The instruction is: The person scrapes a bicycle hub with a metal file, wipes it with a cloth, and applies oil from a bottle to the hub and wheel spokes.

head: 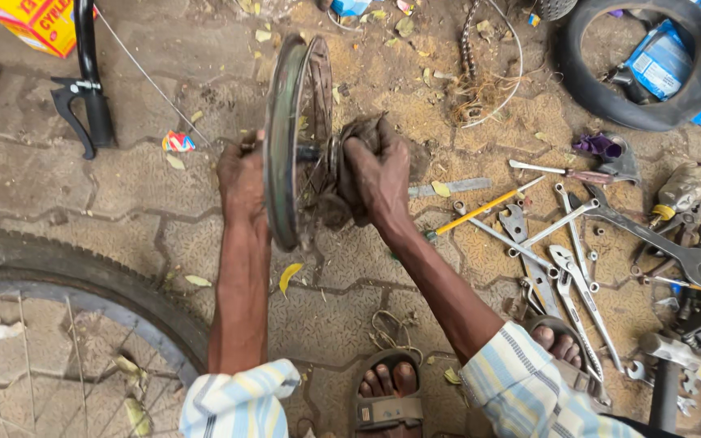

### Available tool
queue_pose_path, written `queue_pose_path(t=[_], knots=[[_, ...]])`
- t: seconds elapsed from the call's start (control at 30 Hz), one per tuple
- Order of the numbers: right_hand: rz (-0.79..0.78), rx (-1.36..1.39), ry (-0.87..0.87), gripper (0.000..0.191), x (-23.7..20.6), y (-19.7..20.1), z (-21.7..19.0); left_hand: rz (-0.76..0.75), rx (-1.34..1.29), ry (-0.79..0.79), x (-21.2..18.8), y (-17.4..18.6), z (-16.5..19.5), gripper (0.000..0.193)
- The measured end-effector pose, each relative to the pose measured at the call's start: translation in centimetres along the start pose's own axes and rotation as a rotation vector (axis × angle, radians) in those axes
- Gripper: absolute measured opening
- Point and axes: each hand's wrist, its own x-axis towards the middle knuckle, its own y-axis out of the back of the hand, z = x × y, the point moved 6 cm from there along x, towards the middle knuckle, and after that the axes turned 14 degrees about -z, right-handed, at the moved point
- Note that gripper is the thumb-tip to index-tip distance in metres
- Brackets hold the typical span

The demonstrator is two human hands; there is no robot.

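1. You hold a bare grey metal bicycle wheel rim with thin spokes (285, 138) upright and edge-on between your knees, above the brown paving-stone ground (123, 195), apparently so both sides of the hub stay within reach.
2. Your left hand (241, 178) clasps the far side at the axle, bracing it.
3. Your right hand (379, 174) is clenched around a dirty dark rag (367, 130) pressed against the hub, seemingly to wipe it.
4. The wheel's plane runs away from you; its axle lies left to right.
5. Steel spanners and pliers (578, 259) lie scattered on your right, and a black tyred spoked wheel (66, 276) lies flat to your left.
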Motion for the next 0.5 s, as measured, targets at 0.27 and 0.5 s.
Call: queue_pose_path(t=[0.27, 0.5], knots=[[-0.125, -0.508, 0.556, 0.024, -1.5, 0.6, -1.3, 0.016, -0.013, 0.013, 0.3, 0.4, -0.8, 0.015], [0.023, -0.286, 0.297, 0.019, -0.1, 0.5, -0.1, 0.045, 0.051, 0.048, -0.6, -0.5, -0.1, 0.018]])
